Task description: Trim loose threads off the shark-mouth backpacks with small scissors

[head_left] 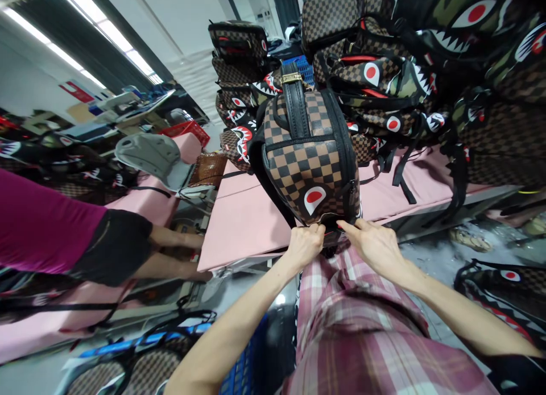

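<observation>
A brown-and-black checkered backpack (305,162) with a red-and-white eye patch lies on the pink table in front of me. Its black top handle with a gold-coloured plate (291,78) points away from me. My left hand (306,246) is closed on the backpack's near edge. My right hand (370,244) grips the same edge a little to the right, thumb and fingers pinched together. Between the two hands shows a dark gap along that edge. What lies inside it is too dark to make out.
Several stacked backpacks (384,82) stand behind and right of mine on the pink table (232,224). A narrower stack (236,71) rises at the back left. To the left, a person in a magenta top (42,224) bends near a grey chair (149,153). A blue crate (243,361) stands below.
</observation>
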A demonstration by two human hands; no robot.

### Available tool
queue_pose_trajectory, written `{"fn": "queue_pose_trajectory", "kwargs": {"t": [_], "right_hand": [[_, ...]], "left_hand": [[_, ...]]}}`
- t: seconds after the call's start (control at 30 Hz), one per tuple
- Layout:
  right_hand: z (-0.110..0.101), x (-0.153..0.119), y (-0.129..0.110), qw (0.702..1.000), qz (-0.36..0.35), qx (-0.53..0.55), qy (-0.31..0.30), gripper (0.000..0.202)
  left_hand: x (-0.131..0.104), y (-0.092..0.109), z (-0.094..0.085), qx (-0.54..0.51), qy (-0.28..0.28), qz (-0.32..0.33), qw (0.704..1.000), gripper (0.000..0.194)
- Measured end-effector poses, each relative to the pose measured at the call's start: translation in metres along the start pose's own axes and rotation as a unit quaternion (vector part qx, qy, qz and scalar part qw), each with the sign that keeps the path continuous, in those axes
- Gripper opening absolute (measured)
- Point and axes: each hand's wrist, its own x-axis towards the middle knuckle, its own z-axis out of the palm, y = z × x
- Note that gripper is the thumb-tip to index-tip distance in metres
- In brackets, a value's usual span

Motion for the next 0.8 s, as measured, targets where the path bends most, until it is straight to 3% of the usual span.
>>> {"fn": "queue_pose_trajectory", "kwargs": {"t": [0.17, 0.27, 0.63, 0.8], "right_hand": [[-0.006, 0.007, -0.016, 1.0, 0.022, 0.001, -0.012, 0.022], [-0.002, 0.015, -0.021, 1.0, 0.017, -0.017, -0.02, 0.026], [0.007, 0.026, -0.028, 0.998, 0.003, -0.033, -0.058, 0.03], [0.01, 0.025, -0.027, 0.998, 0.005, -0.036, -0.043, 0.028]], "left_hand": [[-0.002, 0.001, 0.0, -0.004, 0.007, 0.003, 1.0, 0.026], [-0.002, 0.002, -0.001, -0.011, 0.017, -0.002, 1.0, 0.027], [-0.002, 0.003, 0.002, -0.002, 0.023, 0.002, 1.0, 0.027], [-0.002, 0.004, 0.002, -0.009, 0.024, 0.0, 1.0, 0.027]]}}
